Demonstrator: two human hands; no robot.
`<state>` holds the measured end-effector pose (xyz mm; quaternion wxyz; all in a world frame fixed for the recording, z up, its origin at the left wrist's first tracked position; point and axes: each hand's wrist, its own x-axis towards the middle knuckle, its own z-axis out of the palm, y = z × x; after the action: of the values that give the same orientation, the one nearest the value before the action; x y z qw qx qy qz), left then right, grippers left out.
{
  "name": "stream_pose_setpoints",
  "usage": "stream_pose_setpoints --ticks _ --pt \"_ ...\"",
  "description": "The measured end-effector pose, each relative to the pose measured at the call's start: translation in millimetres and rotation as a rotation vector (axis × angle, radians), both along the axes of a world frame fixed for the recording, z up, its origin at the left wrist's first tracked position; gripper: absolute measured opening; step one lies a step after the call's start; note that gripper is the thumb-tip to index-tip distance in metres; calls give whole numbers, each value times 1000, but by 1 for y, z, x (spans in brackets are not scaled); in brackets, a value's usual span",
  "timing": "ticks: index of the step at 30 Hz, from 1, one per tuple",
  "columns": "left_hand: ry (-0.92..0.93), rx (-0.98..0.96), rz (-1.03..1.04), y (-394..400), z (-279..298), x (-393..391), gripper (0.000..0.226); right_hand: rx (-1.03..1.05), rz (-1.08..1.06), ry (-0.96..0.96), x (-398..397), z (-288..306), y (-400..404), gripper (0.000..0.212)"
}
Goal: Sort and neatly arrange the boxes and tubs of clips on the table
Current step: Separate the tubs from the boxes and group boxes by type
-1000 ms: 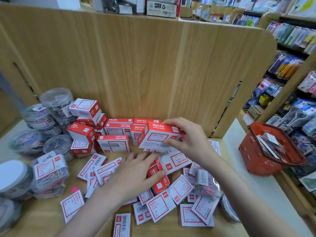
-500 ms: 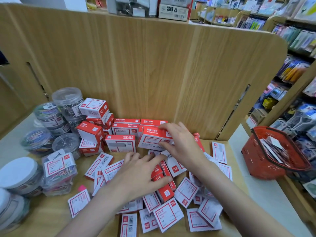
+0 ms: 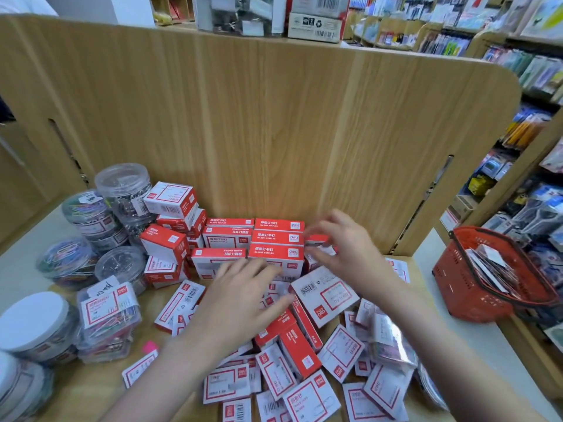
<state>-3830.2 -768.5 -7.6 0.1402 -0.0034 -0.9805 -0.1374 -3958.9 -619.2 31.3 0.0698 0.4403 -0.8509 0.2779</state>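
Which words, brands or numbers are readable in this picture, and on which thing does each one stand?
"deli": red logo on the stacked red boxes at the back panel.
"STAPLES": small line on those same boxes; the number before it is blurred.
"deli": on the square tub at the left; its handwritten tag is not readable.
Barcode digits on the grey carton on top: too small.
Loose flat boxes in front: print blurred.

A single head-worn camera looked forward and steeply down from close above the worktop [image 3: 76, 391], facing an upright wooden panel [image 3: 274, 132] at its far edge. Its wide angle also took in shop shelves [image 3: 536, 95] beyond, to the right.
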Motion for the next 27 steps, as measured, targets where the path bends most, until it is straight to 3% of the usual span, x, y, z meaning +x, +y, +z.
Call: stream_pose_setpoints --ticks 2,5,13,22,27 --pt "188 22 -1 -3 -3 -3 42 8 -137 -7 -12 9 17 19" --pt "318 46 -1 0 1 -10 33 215 -288 -41 -20 6 29 33" --pt "227 -29 -28 -5 -2 -26 28 345 -181 -202 -17 -2 43 31" --pt "222 0 10 -1 -5 -23 25 -294 -227 -601 -18 -3 69 27" --pt "254 29 58 -3 -3 -12 34 -368 -91 -579 -2 2 54 19"
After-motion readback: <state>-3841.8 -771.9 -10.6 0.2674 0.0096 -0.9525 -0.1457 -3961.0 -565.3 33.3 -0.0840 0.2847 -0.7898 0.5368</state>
